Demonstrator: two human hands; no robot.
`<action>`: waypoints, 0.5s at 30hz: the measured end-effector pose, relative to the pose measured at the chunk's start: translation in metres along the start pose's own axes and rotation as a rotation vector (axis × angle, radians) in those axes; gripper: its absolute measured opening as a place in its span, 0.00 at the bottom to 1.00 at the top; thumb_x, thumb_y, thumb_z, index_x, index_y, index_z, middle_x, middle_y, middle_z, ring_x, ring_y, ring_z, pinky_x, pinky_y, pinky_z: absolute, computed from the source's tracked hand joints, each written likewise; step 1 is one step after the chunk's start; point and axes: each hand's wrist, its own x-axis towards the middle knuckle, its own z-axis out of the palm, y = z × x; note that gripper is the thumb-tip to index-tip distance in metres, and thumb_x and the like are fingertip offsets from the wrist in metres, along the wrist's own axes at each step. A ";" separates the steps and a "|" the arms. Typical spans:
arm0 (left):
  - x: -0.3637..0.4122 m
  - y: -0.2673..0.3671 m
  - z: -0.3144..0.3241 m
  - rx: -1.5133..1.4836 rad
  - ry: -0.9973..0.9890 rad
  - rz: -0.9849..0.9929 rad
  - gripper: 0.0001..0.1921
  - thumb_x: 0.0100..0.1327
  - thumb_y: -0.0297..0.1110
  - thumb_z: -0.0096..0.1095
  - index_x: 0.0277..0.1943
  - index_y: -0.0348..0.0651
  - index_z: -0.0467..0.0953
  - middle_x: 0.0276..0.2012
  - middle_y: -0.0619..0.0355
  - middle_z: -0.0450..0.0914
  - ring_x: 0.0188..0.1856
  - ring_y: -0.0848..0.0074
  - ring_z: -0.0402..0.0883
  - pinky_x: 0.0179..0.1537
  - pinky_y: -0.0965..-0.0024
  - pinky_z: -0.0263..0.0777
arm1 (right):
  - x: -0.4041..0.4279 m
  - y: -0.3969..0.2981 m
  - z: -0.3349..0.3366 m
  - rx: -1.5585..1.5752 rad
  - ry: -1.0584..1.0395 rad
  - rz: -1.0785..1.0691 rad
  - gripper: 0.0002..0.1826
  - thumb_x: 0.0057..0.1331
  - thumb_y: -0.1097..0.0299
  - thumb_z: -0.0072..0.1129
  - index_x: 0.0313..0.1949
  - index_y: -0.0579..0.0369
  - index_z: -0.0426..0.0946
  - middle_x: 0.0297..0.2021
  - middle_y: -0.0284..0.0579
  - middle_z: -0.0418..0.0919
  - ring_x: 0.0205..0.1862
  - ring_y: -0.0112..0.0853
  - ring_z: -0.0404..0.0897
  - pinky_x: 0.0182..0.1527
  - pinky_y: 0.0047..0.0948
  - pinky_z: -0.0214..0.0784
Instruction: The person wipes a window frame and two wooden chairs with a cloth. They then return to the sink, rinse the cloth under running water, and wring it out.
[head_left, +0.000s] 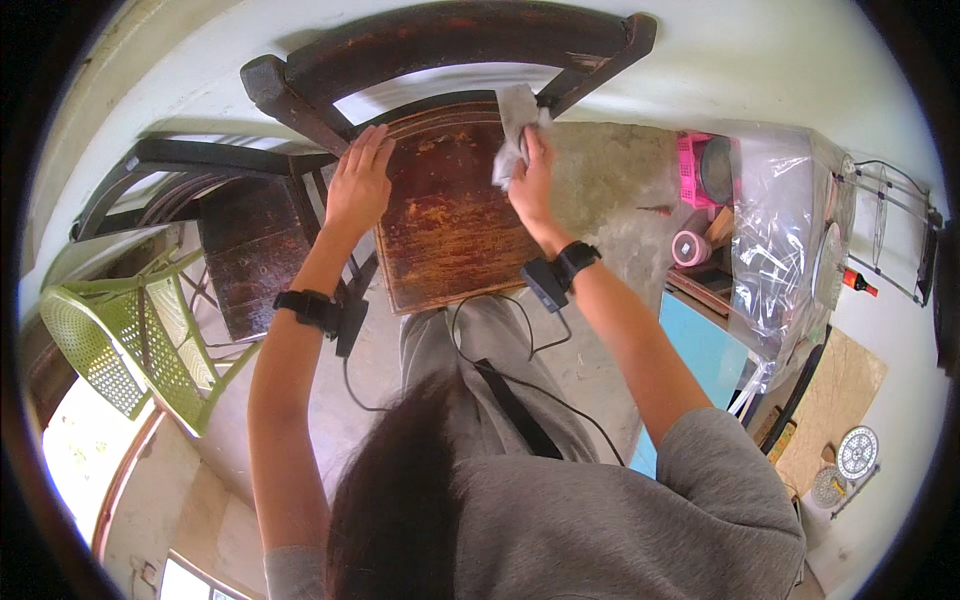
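Observation:
Before me stands a dark wooden chair with a worn, scuffed seat (450, 217) and a curved backrest (457, 45). My left hand (361, 184) lies at the seat's left rear edge, fingers extended towards the back and holding nothing that I can see. At the right rear side of the seat, my right hand (534, 184) grips a crumpled whitish cloth (516, 112). Part of the cloth sticks up past my fingers, close to the right post of the backrest. Each wrist wears a black strap with a small box and a cable.
To the left are a second dark wooden chair (259, 255) and a green plastic chair (139, 337). On the right stand a pink plastic basket (694, 172), a pink round container (690, 248), a plastic-covered piece (780, 225) and a light-blue panel (697, 360). A white wall (720, 67) rises behind.

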 end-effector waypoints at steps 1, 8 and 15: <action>0.001 -0.003 0.007 0.013 0.078 -0.015 0.27 0.54 0.26 0.54 0.60 0.38 0.63 0.65 0.53 0.58 0.67 0.65 0.55 0.67 0.61 0.52 | -0.001 0.000 0.010 -0.032 -0.028 0.160 0.24 0.62 0.83 0.39 0.60 0.61 0.62 0.55 0.57 0.63 0.58 0.48 0.63 0.57 0.40 0.60; 0.005 -0.017 0.025 0.047 0.020 -0.075 0.23 0.57 0.25 0.51 0.58 0.34 0.67 0.66 0.52 0.56 0.67 0.64 0.57 0.64 0.62 0.59 | 0.011 -0.012 0.024 1.247 0.241 0.508 0.24 0.65 0.82 0.40 0.62 0.60 0.58 0.53 0.40 0.69 0.51 0.29 0.70 0.55 0.28 0.62; 0.003 -0.020 0.024 -0.130 -0.021 -0.128 0.11 0.53 0.26 0.55 0.40 0.37 0.79 0.67 0.51 0.57 0.67 0.65 0.58 0.60 0.64 0.64 | 0.050 0.001 0.080 0.394 0.081 0.477 0.29 0.65 0.72 0.44 0.64 0.65 0.53 0.52 0.60 0.70 0.52 0.43 0.73 0.53 0.33 0.64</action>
